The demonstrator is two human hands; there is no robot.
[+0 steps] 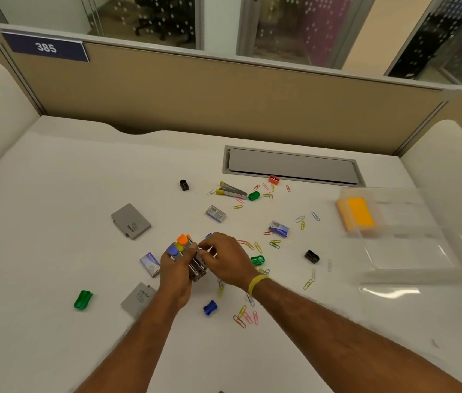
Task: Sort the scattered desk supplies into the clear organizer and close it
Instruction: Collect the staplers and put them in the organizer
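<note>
Head view: the clear organizer (411,245) sits at the right of the white surface (54,222), see-through and blurred, with one yellow-orange pad (358,212) inside. At the middle, the left hand (174,269) grips a stapler bundle (197,269) with orange, yellow and purple ends. The right hand (224,259) pinches its top, fingers curled. Scattered around are three green sharpeners (257,260), two black sharpeners (311,256), one red sharpener (274,179), one blue sharpener (210,307), three staple boxes (215,213), two grey cases (130,221) and many paper clips (274,243).

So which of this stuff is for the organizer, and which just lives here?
Job:
clear organizer
staple removers, gripped by left hand and right hand
paper clips
sharpeners
staple boxes
grey cases

Lying about:
cable hatch
385 sign
partition
</note>
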